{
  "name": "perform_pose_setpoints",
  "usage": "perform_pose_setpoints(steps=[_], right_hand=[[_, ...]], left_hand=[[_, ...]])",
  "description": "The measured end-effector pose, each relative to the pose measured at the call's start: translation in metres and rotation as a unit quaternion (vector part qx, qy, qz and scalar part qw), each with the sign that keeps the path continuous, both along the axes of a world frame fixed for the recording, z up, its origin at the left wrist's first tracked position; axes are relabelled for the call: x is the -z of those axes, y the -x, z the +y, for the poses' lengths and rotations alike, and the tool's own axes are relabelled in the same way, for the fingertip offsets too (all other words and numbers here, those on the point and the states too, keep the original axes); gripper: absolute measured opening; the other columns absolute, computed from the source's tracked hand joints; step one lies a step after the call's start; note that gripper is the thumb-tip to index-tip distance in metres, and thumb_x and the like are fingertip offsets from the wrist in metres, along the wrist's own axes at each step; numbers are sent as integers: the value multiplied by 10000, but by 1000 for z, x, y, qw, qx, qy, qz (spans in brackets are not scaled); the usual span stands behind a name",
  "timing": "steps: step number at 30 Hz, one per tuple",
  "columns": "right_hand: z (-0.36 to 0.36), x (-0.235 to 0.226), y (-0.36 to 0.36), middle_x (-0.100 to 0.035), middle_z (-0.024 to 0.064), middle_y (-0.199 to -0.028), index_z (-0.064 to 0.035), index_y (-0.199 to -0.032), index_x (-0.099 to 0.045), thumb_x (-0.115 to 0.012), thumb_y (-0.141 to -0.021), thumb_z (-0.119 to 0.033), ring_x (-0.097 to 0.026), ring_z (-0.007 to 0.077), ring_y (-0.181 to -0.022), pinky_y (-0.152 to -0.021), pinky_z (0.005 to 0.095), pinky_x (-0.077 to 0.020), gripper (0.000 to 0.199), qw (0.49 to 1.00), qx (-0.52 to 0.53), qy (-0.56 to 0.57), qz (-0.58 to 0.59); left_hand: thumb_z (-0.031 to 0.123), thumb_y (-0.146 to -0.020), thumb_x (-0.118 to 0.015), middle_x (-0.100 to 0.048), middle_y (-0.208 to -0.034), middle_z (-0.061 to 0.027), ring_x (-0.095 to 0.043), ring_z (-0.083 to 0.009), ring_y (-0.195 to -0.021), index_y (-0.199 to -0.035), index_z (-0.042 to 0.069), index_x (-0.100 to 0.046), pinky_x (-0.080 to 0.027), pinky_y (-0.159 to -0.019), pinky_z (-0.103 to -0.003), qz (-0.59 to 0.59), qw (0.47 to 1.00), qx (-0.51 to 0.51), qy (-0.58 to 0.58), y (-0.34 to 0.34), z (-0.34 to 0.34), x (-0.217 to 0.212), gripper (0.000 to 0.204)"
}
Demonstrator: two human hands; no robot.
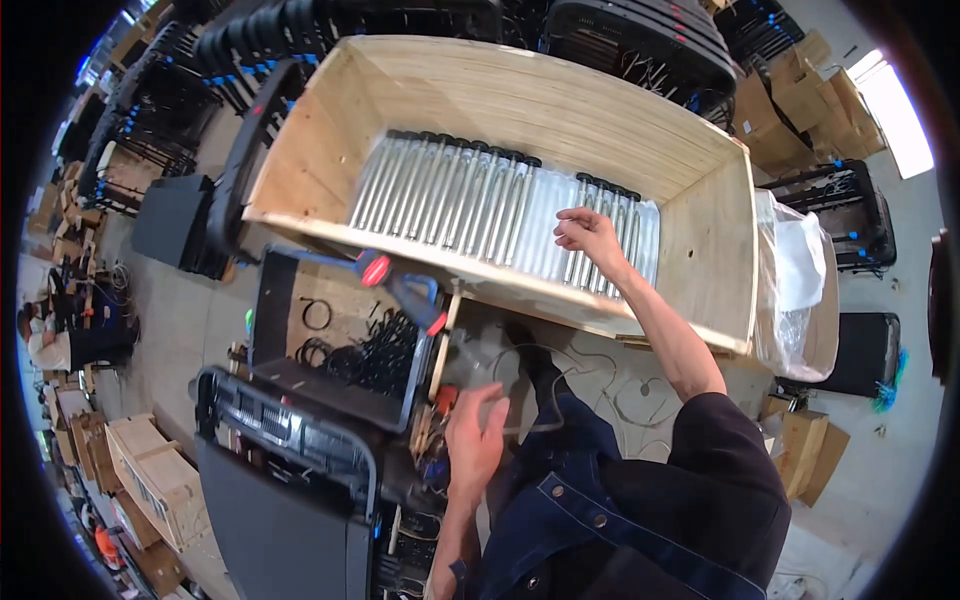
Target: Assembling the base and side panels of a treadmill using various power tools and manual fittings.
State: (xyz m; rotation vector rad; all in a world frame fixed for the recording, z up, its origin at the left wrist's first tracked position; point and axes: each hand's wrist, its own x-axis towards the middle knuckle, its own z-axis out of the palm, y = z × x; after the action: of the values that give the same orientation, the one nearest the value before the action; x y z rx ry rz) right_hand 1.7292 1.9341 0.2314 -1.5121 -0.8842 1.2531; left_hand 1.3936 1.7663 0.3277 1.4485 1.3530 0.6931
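My right hand (592, 240) reaches over a long wooden crate (440, 85), its fingers loosely curled with a gap between thumb and forefinger. I see nothing held in it. Under and beside it lies a short group of shiny metal tubes (605, 240) with black end caps. A wider row of the same tubes (440, 195) lies to the left, on translucent plastic sheeting (545, 220). My left hand (475, 440) hangs low in front of my body, fingers apart and holding nothing. It is nearest the small tools and parts beside the black frame.
A slightly blurred red-and-black tool (400, 285) sits over a black-rimmed bin (265, 310) with coiled black cables (375, 345). A large black panel (285, 530) stands at lower left. Loose cable (640, 400) lies on the floor. A plastic-wrapped box (800, 280) adjoins the crate's right end.
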Motion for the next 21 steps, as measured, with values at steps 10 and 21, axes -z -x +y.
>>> perform_pose_setpoints(steps=[10, 21], right_hand=[[6, 358, -136, -712, 228, -993, -21, -1132, -679, -635, -776, -172, -683, 401, -961, -886, 473, -542, 389, 826, -222, 365, -368], [205, 477, -262, -652, 255, -1150, 21, -1171, -623, -721, -803, -267, -639, 414, -1080, -884, 459, -525, 478, 833, 91, 262, -479]], left_hand=[[201, -871, -731, -665, -1027, -87, -613, -312, -972, -1079, 101, -662, -459, -905, -447, 228, 957, 88, -156, -180, 225, 114, 241], [142, -900, -709, -686, -989, -91, -664, -265, -860, -1016, 101, -694, -497, -811, -409, 312, 937, 132, -87, -194, 227, 122, 123]])
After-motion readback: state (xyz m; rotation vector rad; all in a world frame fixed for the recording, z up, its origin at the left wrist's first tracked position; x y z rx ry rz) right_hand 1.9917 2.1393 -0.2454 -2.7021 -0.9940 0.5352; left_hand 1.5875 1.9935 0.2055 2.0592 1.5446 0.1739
